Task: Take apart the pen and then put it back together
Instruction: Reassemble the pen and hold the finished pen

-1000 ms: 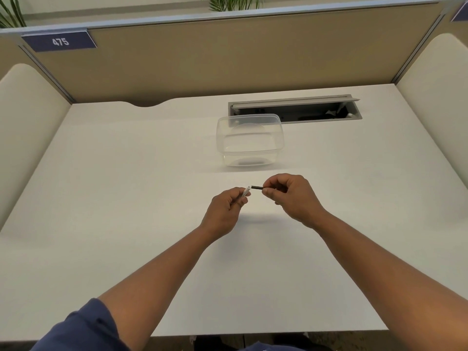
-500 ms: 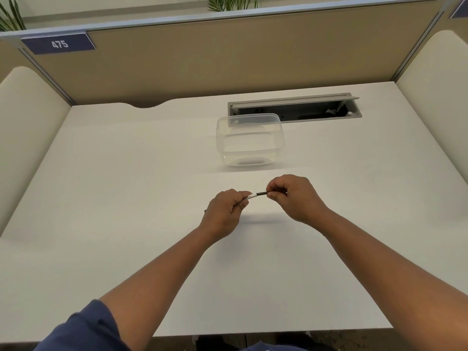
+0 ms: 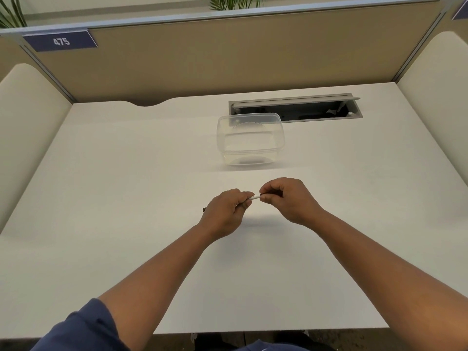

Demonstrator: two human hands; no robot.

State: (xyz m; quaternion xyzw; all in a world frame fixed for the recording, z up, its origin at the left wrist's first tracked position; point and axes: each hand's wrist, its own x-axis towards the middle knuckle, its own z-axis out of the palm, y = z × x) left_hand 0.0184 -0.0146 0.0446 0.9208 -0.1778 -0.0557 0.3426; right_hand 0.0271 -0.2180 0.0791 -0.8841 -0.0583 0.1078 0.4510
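Both hands hold a thin pen (image 3: pixel 254 197) just above the middle of the white desk. Only a short white stretch of the pen shows between the hands. My left hand (image 3: pixel 225 211) is closed around the pen's left part, and a small dark tip sticks out past its far left side. My right hand (image 3: pixel 286 198) pinches the pen's right end with thumb and fingertips, which hide that end. The two hands almost touch.
An empty clear plastic container (image 3: pixel 250 140) stands on the white desk (image 3: pixel 126 186) behind the hands. Behind it lies an open grey cable slot (image 3: pixel 293 110). Beige partition walls close in the desk at the back and on both sides.
My right hand has slid left toward my left hand. The dark section that showed between the hands has gone into the white part, leaving only a short white stretch visible.
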